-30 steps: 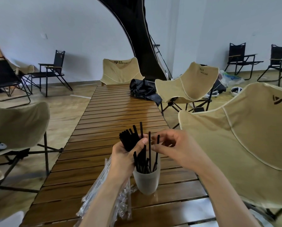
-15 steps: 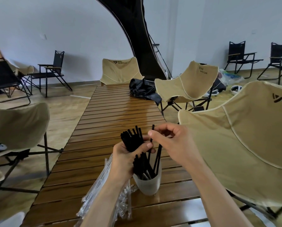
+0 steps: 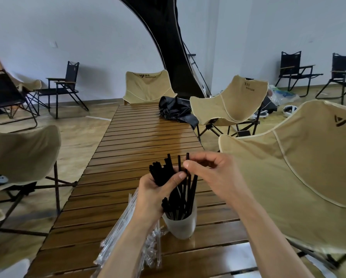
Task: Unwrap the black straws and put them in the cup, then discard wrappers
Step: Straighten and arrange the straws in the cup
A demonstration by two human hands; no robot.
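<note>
A frosted white cup (image 3: 180,225) stands on the slatted wooden table (image 3: 140,141) and holds several black straws (image 3: 185,199). My left hand (image 3: 154,195) grips a bundle of black straws (image 3: 161,173) just above and left of the cup. My right hand (image 3: 212,173) pinches the top of one black straw (image 3: 187,158) between thumb and forefinger, its lower end down in the cup. A heap of clear plastic wrappers (image 3: 128,235) lies on the table under my left forearm.
Beige folding chairs stand close on the right (image 3: 288,177), on the left (image 3: 17,151) and at the table's far end (image 3: 148,87). A crumpled black cloth (image 3: 176,111) lies on the far right of the table. A black canopy pole (image 3: 168,37) rises behind.
My right hand took one straw from the left hand's bundle and moved it over the cup. The left hand keeps its grip on the bundle.
</note>
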